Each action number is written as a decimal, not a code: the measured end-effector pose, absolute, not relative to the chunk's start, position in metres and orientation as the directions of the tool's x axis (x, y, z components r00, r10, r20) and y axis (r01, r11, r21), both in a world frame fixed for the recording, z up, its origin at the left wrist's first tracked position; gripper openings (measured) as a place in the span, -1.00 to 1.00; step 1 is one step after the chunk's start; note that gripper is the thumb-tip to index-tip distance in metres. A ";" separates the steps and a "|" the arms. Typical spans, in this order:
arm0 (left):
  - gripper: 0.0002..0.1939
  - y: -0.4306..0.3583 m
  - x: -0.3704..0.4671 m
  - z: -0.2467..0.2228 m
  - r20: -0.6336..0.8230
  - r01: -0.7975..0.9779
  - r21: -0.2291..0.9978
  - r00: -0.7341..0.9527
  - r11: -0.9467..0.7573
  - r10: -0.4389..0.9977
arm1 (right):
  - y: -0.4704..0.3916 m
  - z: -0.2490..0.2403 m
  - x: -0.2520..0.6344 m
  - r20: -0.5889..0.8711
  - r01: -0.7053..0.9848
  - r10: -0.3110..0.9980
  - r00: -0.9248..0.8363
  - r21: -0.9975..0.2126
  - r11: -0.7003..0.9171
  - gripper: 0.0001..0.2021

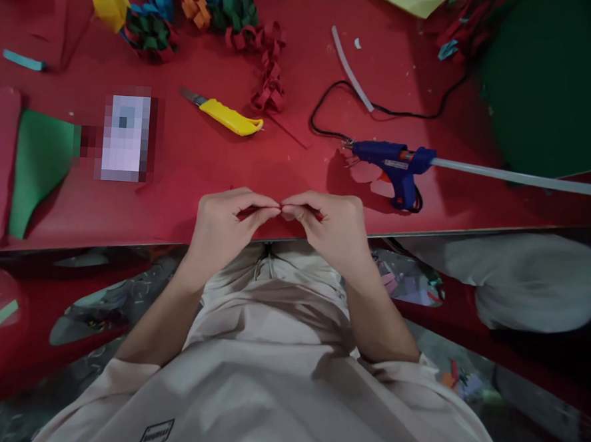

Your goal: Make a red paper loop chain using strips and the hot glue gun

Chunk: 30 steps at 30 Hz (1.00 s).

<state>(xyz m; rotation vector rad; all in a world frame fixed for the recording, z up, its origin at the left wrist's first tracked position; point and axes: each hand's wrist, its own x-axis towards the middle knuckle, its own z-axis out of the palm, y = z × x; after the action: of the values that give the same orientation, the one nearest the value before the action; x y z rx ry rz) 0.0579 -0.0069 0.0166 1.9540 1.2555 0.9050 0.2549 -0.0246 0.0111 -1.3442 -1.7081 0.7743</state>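
My left hand (230,227) and my right hand (327,229) meet at the fingertips over the front edge of the red table (288,174). Thumb and forefinger are pinched together on each. Something small and red seems to show between the tips, too small to make out. Beyond them lies a yellow utility knife (232,118) with its blade out, pointing left. A blue glue gun (392,159) rests on its side to the right, a long clear glue stick (518,178) in its back end.
Curled paper chains (272,66) lie at the back. A blurred pale rectangle (125,137) and green paper (41,159) are on the left. The black cord (407,114) loops behind the glue gun, near a loose glue stick (349,67). Another person's leg (537,282) is at right.
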 end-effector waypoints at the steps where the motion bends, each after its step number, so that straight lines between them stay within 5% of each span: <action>1: -0.87 -0.008 0.056 0.016 0.165 0.458 0.836 0.318 -0.304 0.934 | -0.025 0.011 0.255 0.217 0.462 0.972 -0.089 -0.856 0.233 -0.83; 8: -0.74 -0.011 0.047 0.006 -0.080 0.288 0.957 0.206 0.017 0.975 | -0.023 0.005 0.264 0.065 0.343 0.993 -0.100 -0.934 0.095 -0.83; 12: -0.74 -0.009 0.050 0.005 -0.087 0.336 0.941 0.139 0.035 0.986 | -0.019 0.002 0.267 0.080 0.369 0.997 0.003 -0.927 0.073 -0.83; 14: -0.76 -0.009 0.051 0.004 0.034 0.516 0.850 0.141 -0.103 0.989 | -0.016 0.001 0.268 0.073 0.412 0.997 -0.016 -0.908 0.073 -0.85; 16: -0.74 -0.010 0.052 0.003 0.191 0.740 0.609 0.215 -0.287 0.958 | -0.014 0.001 0.267 0.061 0.529 0.997 -0.036 -0.846 0.071 -0.89; 20: -0.66 -0.016 0.053 0.001 0.240 0.876 0.153 0.416 -0.458 0.877 | -0.014 0.003 0.264 0.089 0.854 0.995 -0.041 -0.514 0.081 -0.87; 23: -0.61 -0.020 0.053 0.000 0.212 0.864 0.073 0.475 -0.499 0.854 | -0.018 0.000 0.260 0.177 0.921 0.980 -0.090 -0.360 0.149 -0.79; 30: -0.58 -0.025 0.053 0.007 0.161 0.835 0.094 0.524 -0.542 0.836 | -0.043 -0.019 0.256 0.313 0.878 0.894 -0.320 -0.257 0.404 -0.62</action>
<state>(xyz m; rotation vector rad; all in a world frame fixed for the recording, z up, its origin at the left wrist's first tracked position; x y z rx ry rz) 0.0535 -0.0248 0.0065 2.7380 1.5009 0.2939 0.2557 -0.0428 -0.0194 -1.5199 -2.2636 0.0551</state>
